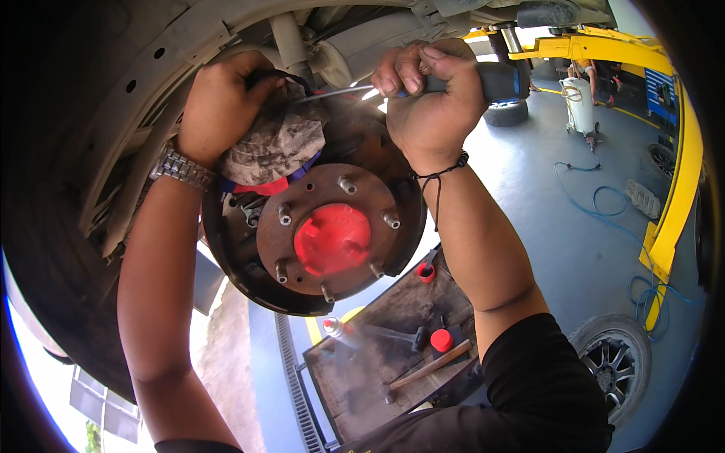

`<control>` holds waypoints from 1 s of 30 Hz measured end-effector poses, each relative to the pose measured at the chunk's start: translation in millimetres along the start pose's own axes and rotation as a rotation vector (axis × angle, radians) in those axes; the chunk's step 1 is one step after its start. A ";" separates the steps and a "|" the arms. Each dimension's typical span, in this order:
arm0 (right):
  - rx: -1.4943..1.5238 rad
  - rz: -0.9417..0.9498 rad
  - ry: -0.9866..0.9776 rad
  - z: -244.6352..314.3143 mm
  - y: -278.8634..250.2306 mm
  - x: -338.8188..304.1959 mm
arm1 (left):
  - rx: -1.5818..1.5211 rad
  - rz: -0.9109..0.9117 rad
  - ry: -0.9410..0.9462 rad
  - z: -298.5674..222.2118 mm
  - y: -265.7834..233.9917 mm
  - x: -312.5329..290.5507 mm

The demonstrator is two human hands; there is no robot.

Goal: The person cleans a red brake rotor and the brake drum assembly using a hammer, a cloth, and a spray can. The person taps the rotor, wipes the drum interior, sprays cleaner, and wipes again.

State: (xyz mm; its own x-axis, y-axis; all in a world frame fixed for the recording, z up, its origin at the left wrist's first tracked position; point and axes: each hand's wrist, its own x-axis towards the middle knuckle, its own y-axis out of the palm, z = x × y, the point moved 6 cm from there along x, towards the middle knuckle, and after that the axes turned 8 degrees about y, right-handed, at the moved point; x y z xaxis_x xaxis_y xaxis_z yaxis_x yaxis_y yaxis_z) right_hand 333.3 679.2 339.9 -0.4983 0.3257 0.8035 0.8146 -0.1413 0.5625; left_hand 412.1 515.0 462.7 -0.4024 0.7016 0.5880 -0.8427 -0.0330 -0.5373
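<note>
My left hand (230, 102) is closed on a dirty grey rag (279, 143) with red and blue parts at its lower edge. The rag lies against the top of a rusty wheel hub (283, 245), which has several studs and a red centre (332, 238). Wrapped round a screwdriver, my right hand (434, 94) hides most of its handle. The screwdriver's metal shaft (340, 93) points left to the rag, where its tip is hard to make out. A dark curved backing plate (253, 291) surrounds the hub.
Below the hub, a worn work surface (362, 385) carries a spray can (340, 330), hammers (430, 364) and red-topped items (442, 340). At right are a wheel (615, 370), a yellow lift arm (672, 219) and a blue hose (604, 211). The vehicle's underside (362, 45) hangs overhead.
</note>
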 end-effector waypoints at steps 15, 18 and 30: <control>-0.204 -0.141 -0.176 50.0 -69.5 -61.7 | 0.023 0.514 0.347 -64.8 85.3 65.6; -0.222 -0.181 -0.225 49.7 -67.7 -68.6 | 0.120 0.554 0.384 -61.9 107.6 72.8; -0.181 -0.572 -0.172 71.7 -120.2 -159.2 | 0.351 1.002 0.292 -106.7 106.6 59.5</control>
State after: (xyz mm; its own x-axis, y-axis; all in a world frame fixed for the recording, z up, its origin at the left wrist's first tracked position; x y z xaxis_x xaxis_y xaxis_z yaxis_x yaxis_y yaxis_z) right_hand 336.1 711.4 130.5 -0.7734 0.5406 0.3311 0.3627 -0.0511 0.9305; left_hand 336.5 629.2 375.8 -0.8996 0.3833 -0.2092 -0.2544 -0.8495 -0.4623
